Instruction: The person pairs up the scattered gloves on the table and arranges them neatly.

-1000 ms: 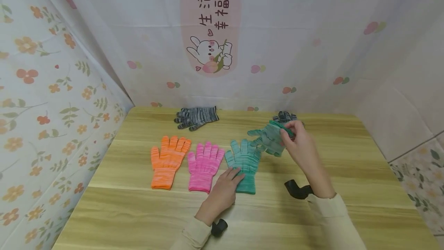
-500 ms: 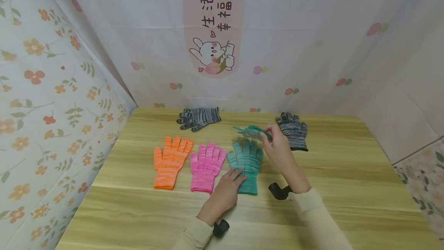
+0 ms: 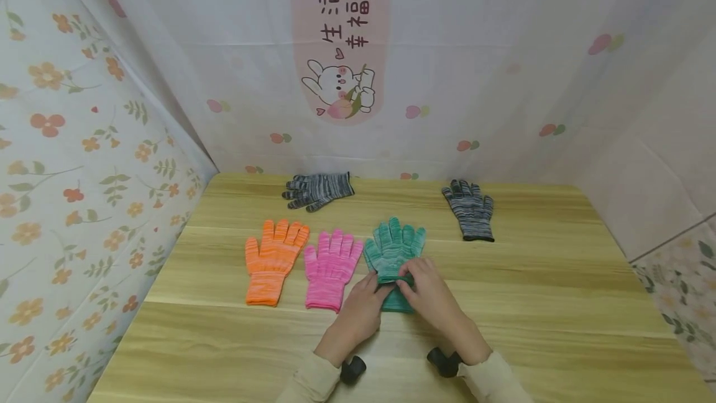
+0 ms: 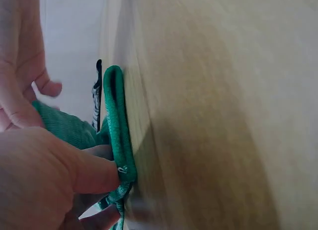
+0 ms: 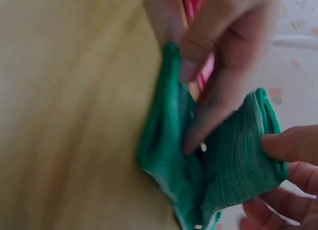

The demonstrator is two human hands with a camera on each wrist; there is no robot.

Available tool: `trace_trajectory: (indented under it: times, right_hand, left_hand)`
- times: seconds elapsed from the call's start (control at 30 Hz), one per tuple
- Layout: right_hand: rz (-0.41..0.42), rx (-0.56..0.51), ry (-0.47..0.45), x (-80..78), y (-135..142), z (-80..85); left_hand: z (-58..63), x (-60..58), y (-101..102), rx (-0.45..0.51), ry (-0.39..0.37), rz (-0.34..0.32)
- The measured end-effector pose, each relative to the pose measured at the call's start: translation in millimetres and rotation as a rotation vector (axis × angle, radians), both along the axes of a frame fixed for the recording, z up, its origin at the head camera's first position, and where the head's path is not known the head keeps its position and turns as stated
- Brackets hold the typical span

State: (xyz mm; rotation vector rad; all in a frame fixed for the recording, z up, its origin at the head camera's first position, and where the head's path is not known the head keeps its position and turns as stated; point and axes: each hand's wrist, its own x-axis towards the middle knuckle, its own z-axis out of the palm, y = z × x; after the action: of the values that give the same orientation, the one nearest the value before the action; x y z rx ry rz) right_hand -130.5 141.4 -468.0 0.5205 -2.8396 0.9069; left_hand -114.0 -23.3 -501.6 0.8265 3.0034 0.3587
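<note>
Two green knit gloves lie overlapped in the head view. The upper green glove (image 3: 393,247) points its fingers away from me, and its cuff is lifted off the lower green glove (image 3: 398,303). My right hand (image 3: 432,294) pinches that raised cuff between thumb and fingers. My left hand (image 3: 356,311) rests at the left side of the lower glove; in the right wrist view its thumb and a finger touch near the lower cuff (image 5: 158,125), under the raised upper cuff (image 5: 268,125). The palm of the lower glove is mostly hidden.
To the left lie a pink glove (image 3: 329,275) and an orange glove (image 3: 274,266), both flat. Two grey-black gloves, one at back left (image 3: 320,191) and one at back right (image 3: 472,210), lie near the curtain (image 3: 447,67). Everything rests on a wood-grain table (image 3: 224,353).
My right hand has carried the upper green glove from near the right grey-black glove leftward and down onto the other green glove. My left hand has stayed almost in place.
</note>
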Motion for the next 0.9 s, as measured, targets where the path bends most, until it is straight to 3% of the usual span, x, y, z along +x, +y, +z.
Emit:
trace_trajectory:
  times: [0.1,0.23,0.33,0.43,0.73,0.9]
  right_hand:
    - [-0.024,0.003,0.021,6.4,-1.3,-6.7]
    - [-0.079,-0.012,-0.027,11.5,-1.3,-13.3]
    - [-0.101,-0.019,-0.054,14.0,-0.6,-17.1]
    - [-0.094,-0.026,-0.075,15.9,0.4,-19.1]
    - [-0.021,-0.020,-0.150,19.0,4.5,-16.9]
    - [-0.023,-0.005,-0.145,21.1,2.7,-15.9]
  left_hand:
    - [-1.5,1.2,-1.0,0.020,0.027,0.008]
    - [-3.8,1.1,-2.5,0.089,0.077,0.045]
    - [-4.0,1.6,-4.8,0.147,0.071,0.084]
    - [-3.0,3.7,-9.5,0.169,0.050,0.097]
    - [-2.5,6.7,-19.7,0.166,0.052,0.047]
    - [-4.6,6.7,-18.5,0.170,0.052,0.059]
